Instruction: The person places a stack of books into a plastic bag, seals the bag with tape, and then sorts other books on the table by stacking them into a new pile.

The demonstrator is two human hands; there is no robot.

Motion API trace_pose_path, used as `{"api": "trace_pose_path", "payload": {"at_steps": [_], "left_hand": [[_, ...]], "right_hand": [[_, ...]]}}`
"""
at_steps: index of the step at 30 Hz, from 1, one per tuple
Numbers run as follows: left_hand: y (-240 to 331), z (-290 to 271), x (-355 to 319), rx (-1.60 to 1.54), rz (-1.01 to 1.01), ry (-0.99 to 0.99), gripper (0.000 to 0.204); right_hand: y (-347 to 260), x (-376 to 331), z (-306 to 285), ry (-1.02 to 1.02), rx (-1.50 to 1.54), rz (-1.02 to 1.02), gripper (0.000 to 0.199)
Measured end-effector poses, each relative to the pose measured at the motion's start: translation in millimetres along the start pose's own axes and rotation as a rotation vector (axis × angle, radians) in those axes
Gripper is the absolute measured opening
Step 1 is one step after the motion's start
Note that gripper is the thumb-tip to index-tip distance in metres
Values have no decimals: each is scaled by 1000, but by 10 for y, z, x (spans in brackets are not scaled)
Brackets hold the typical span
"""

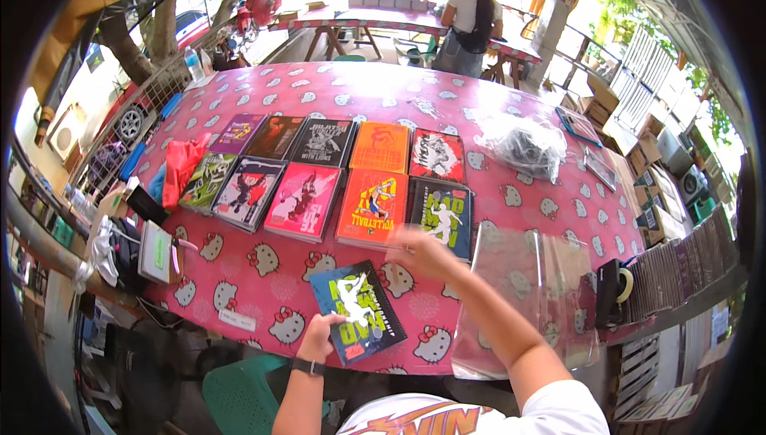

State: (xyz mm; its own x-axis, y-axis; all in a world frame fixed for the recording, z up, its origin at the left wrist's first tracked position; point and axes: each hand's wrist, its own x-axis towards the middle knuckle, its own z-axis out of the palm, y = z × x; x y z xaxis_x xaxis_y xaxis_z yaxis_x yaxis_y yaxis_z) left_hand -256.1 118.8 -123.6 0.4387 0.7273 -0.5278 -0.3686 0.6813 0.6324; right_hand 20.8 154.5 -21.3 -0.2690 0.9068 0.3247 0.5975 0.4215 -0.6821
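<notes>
My left hand (320, 338) grips the lower left edge of a dark blue spiral notebook (357, 313) with a white figure and green lettering. The notebook lies tilted near the table's front edge, its spiral to the right. Beyond it, my right hand (423, 253) is smeared by motion, so its fingers cannot be read. It passes close to an orange notebook (372, 205) and a matching dark blue notebook (439, 216). Those two end the near row of notebooks, beside a pink one (303, 202). A second row behind includes a black notebook (323, 142) and another orange one (383, 146).
A pink tablecloth (211, 283) with white cat faces covers the table. Clear plastic sheets (511, 299) lie at right, near a tape dispenser (618, 287). Crumpled clear plastic (527, 152) sits farther back. Stacked notebooks (678, 267) stand far right. A person (475, 20) stands at a rear table.
</notes>
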Motion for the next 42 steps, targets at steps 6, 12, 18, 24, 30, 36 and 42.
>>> {"api": "trace_pose_path", "payload": {"at_steps": [6,12,18,24,30,36,42], "left_hand": [[148,-182,-117,-54,-8,81,28],[228,-378,-6,-91,36,112,30],[582,-186,90,-340,69,-50,40],[764,-464,408,385,119,-32,49],[1039,-1012,112,94,63,-128,37],[1211,-1329,190,522,-109,-147,27],[1373,-1269,186,44,-101,-137,38]], "right_hand": [[1670,980,-236,214,-861,642,59],[1885,947,-338,367,-594,483,29],[382,693,-253,547,-333,119,16],[-4,578,718,55,-746,184,65],[336,438,1049,-59,-611,274,54],[157,481,1034,117,-763,239,41],[-782,446,1018,59,-285,179,26]]}}
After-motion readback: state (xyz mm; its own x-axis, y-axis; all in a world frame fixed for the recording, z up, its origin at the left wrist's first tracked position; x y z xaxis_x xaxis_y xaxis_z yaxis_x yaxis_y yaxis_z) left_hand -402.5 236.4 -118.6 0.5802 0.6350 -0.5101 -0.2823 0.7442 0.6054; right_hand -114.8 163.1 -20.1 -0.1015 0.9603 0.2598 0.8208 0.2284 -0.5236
